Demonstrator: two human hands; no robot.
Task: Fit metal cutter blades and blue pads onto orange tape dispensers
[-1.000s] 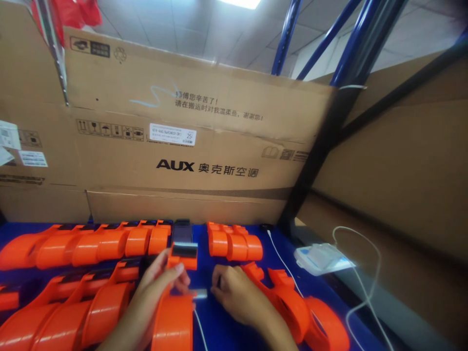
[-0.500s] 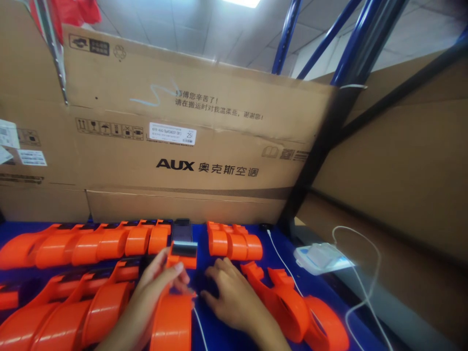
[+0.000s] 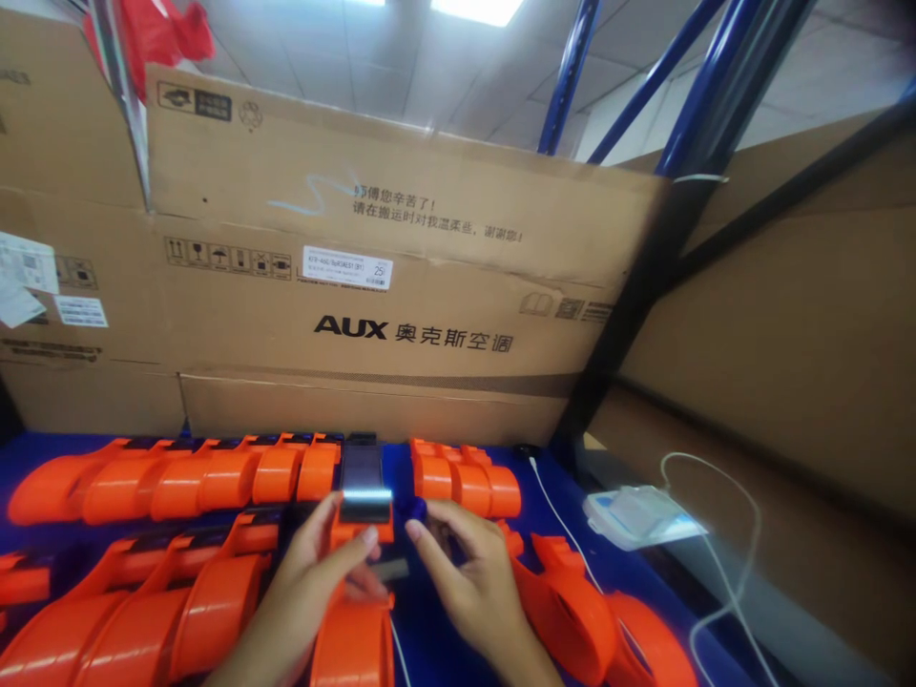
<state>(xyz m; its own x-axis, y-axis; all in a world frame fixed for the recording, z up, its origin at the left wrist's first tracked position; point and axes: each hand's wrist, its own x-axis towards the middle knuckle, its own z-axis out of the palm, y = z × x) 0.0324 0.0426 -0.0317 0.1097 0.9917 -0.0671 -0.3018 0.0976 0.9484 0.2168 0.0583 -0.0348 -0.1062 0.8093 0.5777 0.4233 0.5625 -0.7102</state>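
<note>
Head view, clock centred on the orange piece (image 3: 384, 530), and it's all happening just below the middle! The left hand (image 3: 322, 565), reaching in from seven o'clock, has thumb and fingers closed around that piece, the toothed dark strip (image 3: 366, 506) running along its top edge at twelve. Over at three to four, the right hand (image 3: 468, 565) has a small dark-blue piece (image 3: 415, 510) pinched between thumb and fingertips, just beside the orange piece but apart from it. An orange ring (image 3: 354, 647) sits at six; the left fingers hide whether it joins the held piece. A grey strip (image 3: 390, 571) shows at five, between the hands.

Handling it well, I'd judge, means a firm, steady left hand with fingertips clear of those teeth, and a light pinch on the blue piece, squared up without force. Rows of orange rings (image 3: 225, 477) crowd ten o'clock, so small movements suit.
</note>
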